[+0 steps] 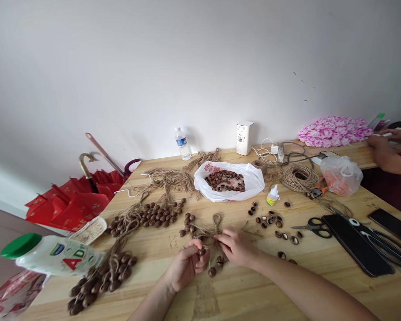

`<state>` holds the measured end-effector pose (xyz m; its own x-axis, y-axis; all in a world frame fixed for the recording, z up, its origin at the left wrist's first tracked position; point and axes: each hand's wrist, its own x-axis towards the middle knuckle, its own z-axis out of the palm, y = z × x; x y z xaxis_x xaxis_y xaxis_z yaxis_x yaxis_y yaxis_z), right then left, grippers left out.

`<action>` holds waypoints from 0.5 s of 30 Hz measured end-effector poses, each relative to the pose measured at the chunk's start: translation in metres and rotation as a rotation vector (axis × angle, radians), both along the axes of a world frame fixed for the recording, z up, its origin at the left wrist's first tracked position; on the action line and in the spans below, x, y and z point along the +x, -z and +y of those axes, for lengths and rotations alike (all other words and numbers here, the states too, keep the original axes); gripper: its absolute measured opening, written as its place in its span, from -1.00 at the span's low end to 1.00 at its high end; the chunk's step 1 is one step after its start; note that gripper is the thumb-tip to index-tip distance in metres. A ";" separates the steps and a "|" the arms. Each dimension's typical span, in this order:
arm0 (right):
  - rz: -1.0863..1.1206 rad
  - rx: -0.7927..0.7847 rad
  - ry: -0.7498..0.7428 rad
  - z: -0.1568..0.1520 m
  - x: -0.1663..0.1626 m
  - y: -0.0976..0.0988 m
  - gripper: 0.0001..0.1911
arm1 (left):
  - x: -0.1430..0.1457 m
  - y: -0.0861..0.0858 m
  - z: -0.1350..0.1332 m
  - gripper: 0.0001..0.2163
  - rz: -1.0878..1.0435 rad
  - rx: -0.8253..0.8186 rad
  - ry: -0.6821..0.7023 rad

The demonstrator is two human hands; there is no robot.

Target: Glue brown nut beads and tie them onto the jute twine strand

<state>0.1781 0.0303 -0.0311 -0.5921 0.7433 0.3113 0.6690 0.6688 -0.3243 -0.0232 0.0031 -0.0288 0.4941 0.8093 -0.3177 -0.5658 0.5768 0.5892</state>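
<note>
My left hand (pixel 187 264) is closed in a pinch on a brown nut shell (pixel 201 252) tied to jute twine. My right hand (pixel 236 245) is closed on the knotted twine bundle (pixel 216 223), which has a loop at its top and several shells hanging from its strands. Both hands rest on the wooden table (pixel 254 290) near its front middle. More shells (pixel 212 271) dangle just below my fingers.
Finished shell-and-twine bunches (pixel 147 215) lie to the left, another bunch (pixel 100 278) at front left. A white bag of shells (pixel 225 180), a glue bottle (pixel 272 195), loose shells (pixel 270 220), scissors (pixel 312 226), phones (pixel 356 243), a twine coil (pixel 299 177) and a white bottle (pixel 50 255) stand around. Another person's arm (pixel 389 154) is at far right.
</note>
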 end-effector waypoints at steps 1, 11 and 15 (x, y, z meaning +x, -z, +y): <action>0.001 0.002 -0.001 0.000 0.000 0.000 -0.76 | 0.000 0.000 0.000 -0.87 0.001 -0.001 0.002; -0.001 0.007 0.001 -0.001 0.000 -0.001 -0.75 | -0.001 0.002 -0.001 -0.86 -0.017 0.013 0.013; -0.001 0.011 0.001 -0.001 0.000 -0.001 -0.75 | 0.000 0.002 0.000 -0.86 -0.009 0.016 0.011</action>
